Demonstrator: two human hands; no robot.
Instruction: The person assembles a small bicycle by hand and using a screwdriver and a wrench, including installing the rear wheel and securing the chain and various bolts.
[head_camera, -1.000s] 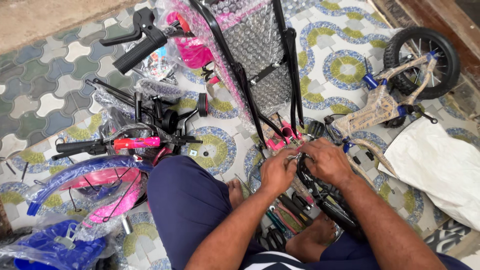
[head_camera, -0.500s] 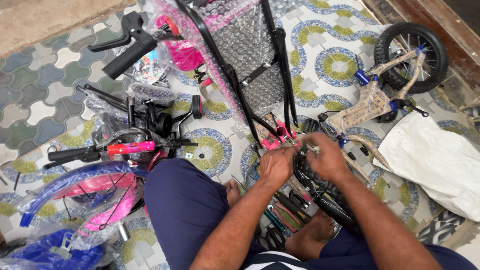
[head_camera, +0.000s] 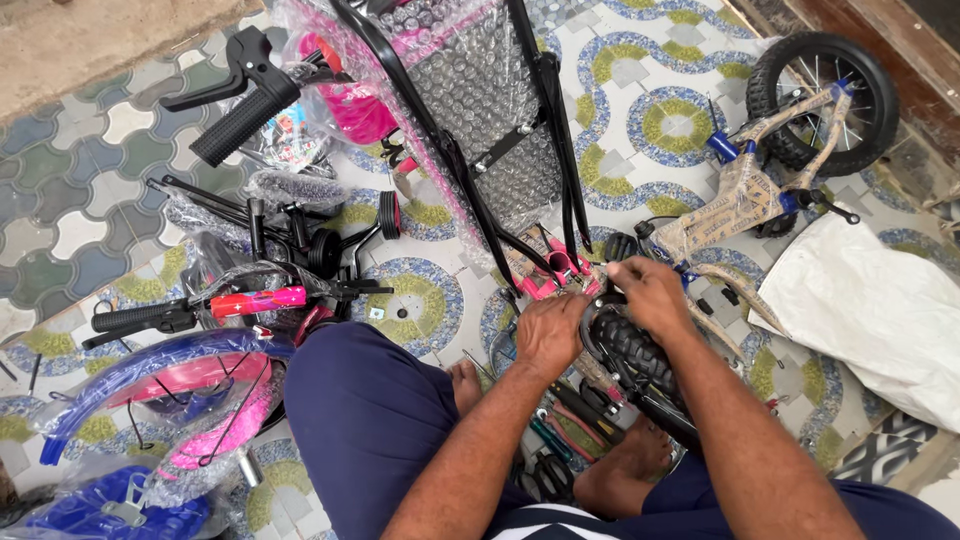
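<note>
Two bare hands work at the end of a pink bicycle frame (head_camera: 556, 272) on a patterned tile floor (head_camera: 80, 215), near its middle, where the seated person's knees meet scattered parts. Left hand (head_camera: 548, 333) rests with fingers curled down over a black knobby tyre (head_camera: 632, 352), touching the frame's pink end. Right hand (head_camera: 650, 293) sits just beside it, fingers pinched closed on something too small to make out. Bubble-wrapped frame tubes (head_camera: 470, 90) rise toward the floor's far edge. Black handlebar grip (head_camera: 243, 118) lies toward the far left; pink and purple mudguards (head_camera: 160, 385) lie at the near left. Paper-wrapped small bicycle (head_camera: 770, 170) stands at the far right, beside a white bag (head_camera: 880, 310). Hand tools (head_camera: 560, 420) lie between the person's feet.
</note>
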